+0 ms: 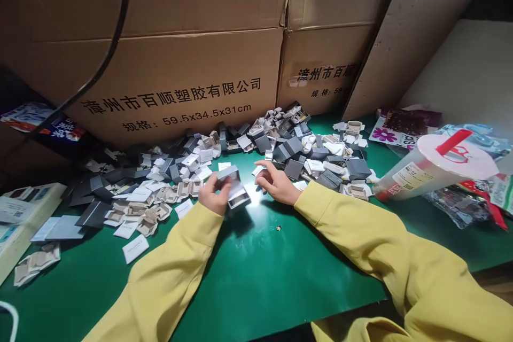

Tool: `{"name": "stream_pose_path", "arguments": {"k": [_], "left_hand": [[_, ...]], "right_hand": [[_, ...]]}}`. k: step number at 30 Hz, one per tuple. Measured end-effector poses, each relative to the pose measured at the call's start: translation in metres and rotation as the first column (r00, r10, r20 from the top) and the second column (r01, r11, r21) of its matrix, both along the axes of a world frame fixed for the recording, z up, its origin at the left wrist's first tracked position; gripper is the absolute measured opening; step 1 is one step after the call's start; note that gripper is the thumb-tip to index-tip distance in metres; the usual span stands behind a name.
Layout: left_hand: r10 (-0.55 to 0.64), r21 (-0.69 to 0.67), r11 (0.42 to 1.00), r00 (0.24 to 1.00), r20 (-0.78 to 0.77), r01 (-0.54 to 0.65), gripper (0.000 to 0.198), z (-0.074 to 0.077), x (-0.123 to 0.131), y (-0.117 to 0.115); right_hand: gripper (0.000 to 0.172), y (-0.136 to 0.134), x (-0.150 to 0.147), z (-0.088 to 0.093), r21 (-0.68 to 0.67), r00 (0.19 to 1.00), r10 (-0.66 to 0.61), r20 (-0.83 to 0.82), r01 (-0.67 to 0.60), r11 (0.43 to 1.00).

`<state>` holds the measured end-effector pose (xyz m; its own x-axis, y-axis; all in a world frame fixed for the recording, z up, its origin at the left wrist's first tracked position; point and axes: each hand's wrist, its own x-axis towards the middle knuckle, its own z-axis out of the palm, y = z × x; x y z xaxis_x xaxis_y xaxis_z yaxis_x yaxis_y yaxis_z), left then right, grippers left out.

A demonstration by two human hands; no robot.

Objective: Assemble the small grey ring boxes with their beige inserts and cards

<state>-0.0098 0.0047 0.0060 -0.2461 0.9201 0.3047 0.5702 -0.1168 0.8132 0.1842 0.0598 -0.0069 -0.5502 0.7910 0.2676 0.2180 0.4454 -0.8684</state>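
My left hand [215,193] grips a small grey sliding box [235,188] with its inner tray pulled partly out, held just above the green table [256,272]. My right hand [276,181] rests on the table beside the box, fingers curled loosely and pointing left, with nothing visibly in them. Both arms wear yellow sleeves. Behind the hands lies a wide heap of small grey boxes [292,152], beige inserts [154,214] and white cards [135,248].
Large cardboard cartons [180,64] stand along the back of the table. A plastic cup with a red straw [435,168] lies tilted at the right, among plastic packets [460,203]. A pale box [24,214] sits at the left edge. A black cable [108,53] hangs across the cartons.
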Motion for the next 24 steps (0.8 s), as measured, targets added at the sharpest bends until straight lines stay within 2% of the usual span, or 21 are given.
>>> {"name": "stream_pose_path", "arguments": {"k": [2, 3, 7, 10, 14, 20, 24], "left_hand": [[0.188, -0.023, 0.981, 0.976, -0.107, -0.192, 0.034, 0.003, -0.024, -0.01], [0.24, -0.024, 0.969, 0.961, -0.138, -0.246, 0.033, 0.005, -0.037, -0.014], [0.32, -0.047, 0.932, 0.878, -0.355, -0.359, 0.03, 0.011, -0.073, -0.024], [0.269, -0.032, 0.946, 0.837, -0.477, -0.322, 0.027, 0.012, -0.078, -0.025], [0.176, -0.008, 0.973, 0.765, -0.619, -0.231, 0.026, 0.011, -0.071, -0.025], [0.155, 0.033, 0.985, 0.777, -0.61, -0.17, 0.033, 0.01, -0.07, -0.023], [0.19, 0.045, 0.979, 0.801, -0.567, -0.201, 0.035, 0.01, -0.069, -0.022]], "right_hand": [[0.041, 0.0, 0.0, -0.002, 0.04, 0.999, 0.019, 0.035, -0.021, 0.999], [0.041, 0.0, 0.0, -0.002, 0.056, 0.998, 0.024, 0.05, -0.027, 0.998], [0.041, 0.001, -0.001, -0.004, 0.108, 0.993, 0.025, 0.115, -0.038, 0.993], [0.041, 0.001, -0.001, -0.004, 0.151, 0.988, 0.006, 0.157, -0.03, 0.988], [0.042, 0.001, -0.001, -0.004, 0.182, 0.983, 0.0, 0.185, -0.034, 0.983], [0.04, 0.001, -0.002, -0.004, 0.192, 0.983, 0.004, 0.183, -0.04, 0.981], [0.031, 0.001, -0.001, -0.005, 0.221, 0.979, 0.007, 0.202, -0.052, 0.974]]}}
